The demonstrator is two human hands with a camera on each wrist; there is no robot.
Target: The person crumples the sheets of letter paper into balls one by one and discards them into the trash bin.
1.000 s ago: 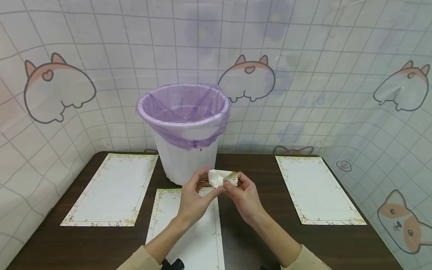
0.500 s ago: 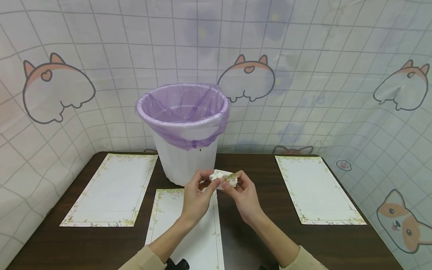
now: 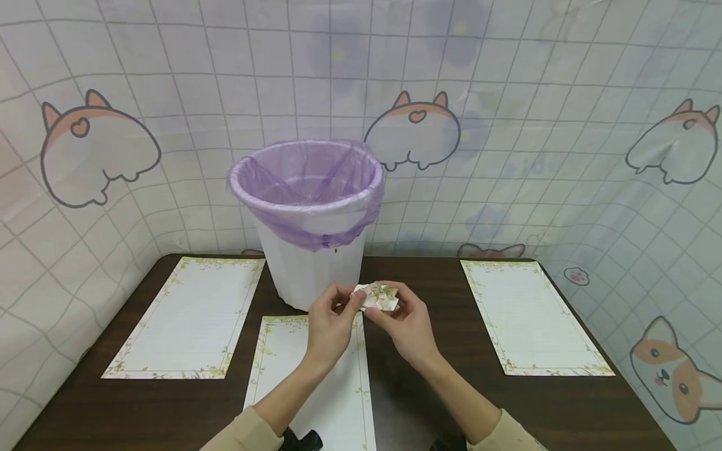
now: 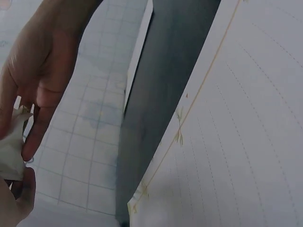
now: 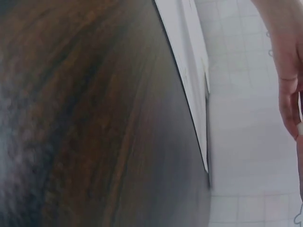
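Note:
A crumpled sheet of paper (image 3: pixel 379 297), white with bits of green-yellow leaf print, is pinched between both hands in front of the bin. My left hand (image 3: pixel 331 329) grips its left side, thumb on top. From the right, my right hand (image 3: pixel 410 326) holds the other side with thumb and fingers. In the left wrist view the paper (image 4: pixel 12 146) shows at the left edge between the fingers. Only part of the right hand (image 5: pixel 289 80) appears in the right wrist view, at the edge, with a sliver of paper.
A white bin (image 3: pixel 316 275) lined with a purple bag (image 3: pixel 321 238) stands at the back of the dark table (image 3: pixel 417 401). Leaf-bordered sheets lie flat: a left sheet (image 3: pixel 186 319), a middle sheet (image 3: pixel 327 401) under the left forearm, and a right sheet (image 3: pixel 533 319).
The paper has been squeezed into a smaller, more wrinkled bundle, with more of its leaf print facing up. My fingers have shifted around it; both hands stay in about the same place.

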